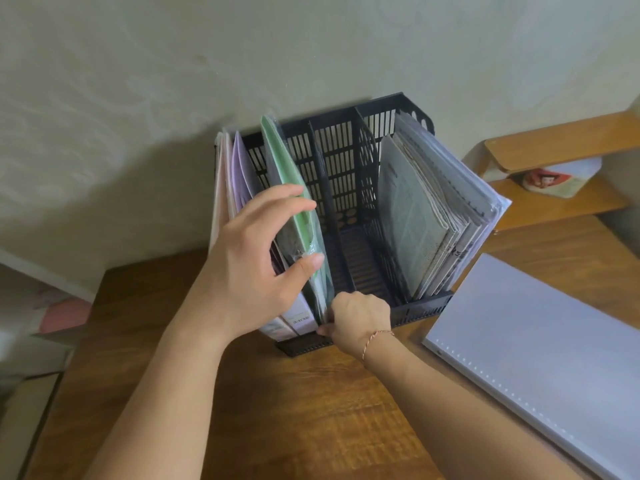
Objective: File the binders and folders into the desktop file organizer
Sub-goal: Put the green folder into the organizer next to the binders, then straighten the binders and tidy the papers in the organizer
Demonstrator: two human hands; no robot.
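One black file organizer [349, 174] with slotted walls, several compartments: leftmost holds pink and purple folders [235, 168], rightmost a stack of grey documents [426, 216], middle ones bare. One green folder [291, 181] stands upright at the left divider. One white binder [540, 348] lies flat to the right, near edge. Wooden desk [277, 410] against a pale wall [242, 46]; wooden shelf [554, 168] far right. Left hand [256, 265] pinches green folder between thumb and fingers. Right hand [360, 320] curled around organizer's near front rim; one bracelet [377, 339] on its wrist.
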